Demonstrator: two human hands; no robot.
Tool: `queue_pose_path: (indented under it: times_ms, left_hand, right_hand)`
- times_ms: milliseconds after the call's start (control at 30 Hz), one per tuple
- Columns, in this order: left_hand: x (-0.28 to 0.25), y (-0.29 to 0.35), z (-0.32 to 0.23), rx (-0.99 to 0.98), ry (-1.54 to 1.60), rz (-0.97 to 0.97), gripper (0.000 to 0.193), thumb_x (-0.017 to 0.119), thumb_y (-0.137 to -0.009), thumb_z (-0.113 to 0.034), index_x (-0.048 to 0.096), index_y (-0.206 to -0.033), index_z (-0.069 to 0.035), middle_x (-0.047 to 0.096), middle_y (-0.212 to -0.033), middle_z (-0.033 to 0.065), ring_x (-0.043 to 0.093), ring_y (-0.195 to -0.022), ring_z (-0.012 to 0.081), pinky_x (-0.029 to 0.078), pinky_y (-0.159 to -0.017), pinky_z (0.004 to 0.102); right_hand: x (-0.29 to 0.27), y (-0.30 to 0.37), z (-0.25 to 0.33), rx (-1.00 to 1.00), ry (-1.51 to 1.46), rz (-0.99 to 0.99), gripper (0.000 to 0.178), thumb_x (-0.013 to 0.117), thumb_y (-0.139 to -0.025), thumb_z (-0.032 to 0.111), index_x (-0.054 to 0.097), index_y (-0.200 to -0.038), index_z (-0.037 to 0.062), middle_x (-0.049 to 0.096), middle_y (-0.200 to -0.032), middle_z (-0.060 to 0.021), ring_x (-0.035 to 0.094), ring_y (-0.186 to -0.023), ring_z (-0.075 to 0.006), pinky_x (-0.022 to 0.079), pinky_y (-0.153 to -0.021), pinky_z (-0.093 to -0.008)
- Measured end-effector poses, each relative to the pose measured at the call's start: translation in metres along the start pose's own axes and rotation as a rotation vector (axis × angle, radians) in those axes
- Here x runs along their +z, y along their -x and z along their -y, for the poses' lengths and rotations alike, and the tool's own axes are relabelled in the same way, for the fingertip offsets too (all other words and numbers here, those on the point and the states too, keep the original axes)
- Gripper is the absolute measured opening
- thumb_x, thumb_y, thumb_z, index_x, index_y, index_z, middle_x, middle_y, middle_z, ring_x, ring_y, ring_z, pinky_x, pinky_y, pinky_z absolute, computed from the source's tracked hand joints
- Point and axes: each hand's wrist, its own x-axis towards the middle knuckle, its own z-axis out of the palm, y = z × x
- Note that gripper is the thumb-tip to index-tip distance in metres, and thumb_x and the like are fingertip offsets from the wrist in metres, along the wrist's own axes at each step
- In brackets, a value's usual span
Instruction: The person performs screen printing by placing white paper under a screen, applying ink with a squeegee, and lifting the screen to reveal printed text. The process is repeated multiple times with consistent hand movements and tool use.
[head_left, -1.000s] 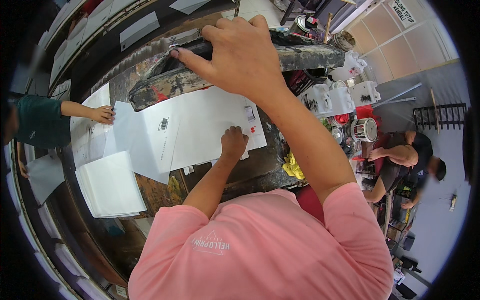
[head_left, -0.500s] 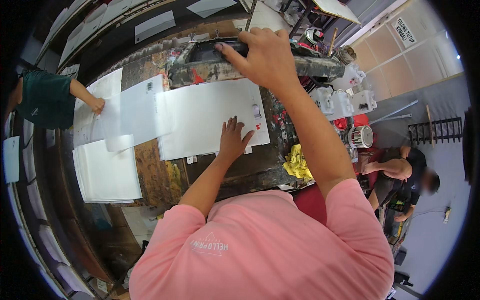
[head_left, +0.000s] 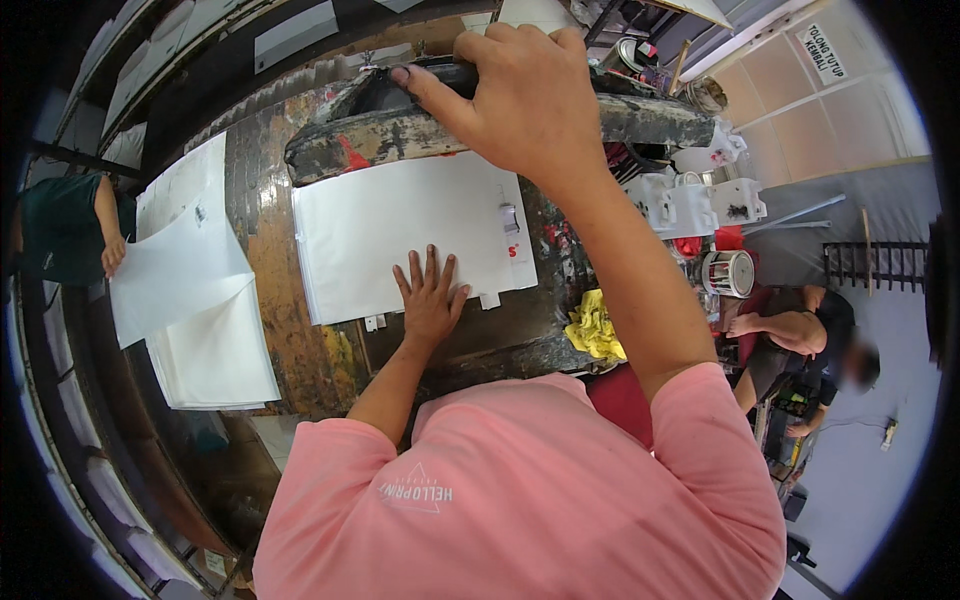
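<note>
On counter (head_left: 300, 355): sheet (head_left: 175, 280) now lying farther left; paper stack (head_left: 370, 225) lying under left hand's (head_left: 430, 308) spread fingers; right hand (head_left: 537, 108) clasping paint-stained frame (head_left: 385, 145).

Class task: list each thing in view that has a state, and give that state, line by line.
Left hand, open, fingers spread on the paper
Right hand, gripping the frame
Frame, held, stained
Paper, lying flat
Co-worker's hand, holding a sheet
Sheet, held at its edge
Cloth, crumpled

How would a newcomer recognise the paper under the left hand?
On the table, find the dark frame by the right hand. Nearer the pink shirt lies white paper; unlike the pile farther left, it shows a red mark near its right edge.
</note>
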Motion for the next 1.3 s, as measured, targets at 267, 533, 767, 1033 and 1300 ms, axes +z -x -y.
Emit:
queue_pose_path:
  times_ms: [267,533,767,1033,1300]
  left_hand:
    - [-0.005,0.003,0.001,0.019,0.042,0.007,0.07,0.051,-0.106,-0.055,0.047,-0.161,-0.012,0.027,-0.172,0.0242,0.013,-0.161,0.0517,0.004,-0.123,0.0755]
    - [-0.161,-0.014,-0.021,-0.073,1.499,-0.259,0.099,0.054,-0.102,-0.068,0.023,-0.165,0.003,0.032,-0.167,0.0292,0.031,-0.156,0.0444,0.027,-0.128,0.0545]
    - [-0.134,0.051,-0.012,-0.82,2.191,-0.106,0.138,0.043,-0.088,-0.094,-0.002,-0.161,0.013,0.038,-0.155,0.0336,0.047,-0.144,0.0422,0.04,-0.123,0.0495]
    - [-0.03,0.06,0.041,-1.018,2.157,0.14,0.137,0.041,-0.088,-0.095,-0.013,-0.163,0.006,0.036,-0.158,0.0338,0.053,-0.14,0.044,0.044,-0.119,0.0493]
    - [-0.049,0.049,0.02,-1.308,1.929,0.053,0.124,0.035,-0.093,-0.092,0.014,-0.162,0.009,0.056,-0.14,0.0254,0.062,-0.126,0.037,0.047,-0.116,0.0471]
  right_hand:
    - [0.003,-0.002,0.0,-0.013,0.023,-0.027,0.059,0.065,-0.092,0.065,0.082,-0.097,0.009,0.075,-0.087,-0.0102,0.071,-0.088,-0.027,0.041,-0.084,-0.0457]
    - [-0.006,0.036,0.016,0.007,0.071,0.197,0.064,0.063,-0.093,0.066,0.076,-0.111,0.0064,0.073,-0.097,-0.0135,0.068,-0.096,-0.0318,0.043,-0.084,-0.0493]
    - [0.043,0.2,0.014,-0.023,-0.07,0.721,0.048,0.076,-0.083,0.019,0.066,-0.129,0.0108,0.064,-0.118,-0.0135,0.057,-0.119,-0.0354,0.047,-0.094,-0.0514]
    - [0.085,0.298,0.039,0.079,-0.131,0.814,0.046,0.074,-0.084,0.013,0.066,-0.129,0.0137,0.066,-0.122,-0.0079,0.06,-0.118,-0.0296,0.041,-0.098,-0.051]
    - [0.201,0.219,-0.016,0.058,-0.046,0.538,0.039,0.068,-0.088,0.01,0.067,-0.126,0.0142,0.066,-0.116,-0.0063,0.062,-0.113,-0.0284,0.042,-0.097,-0.0524]
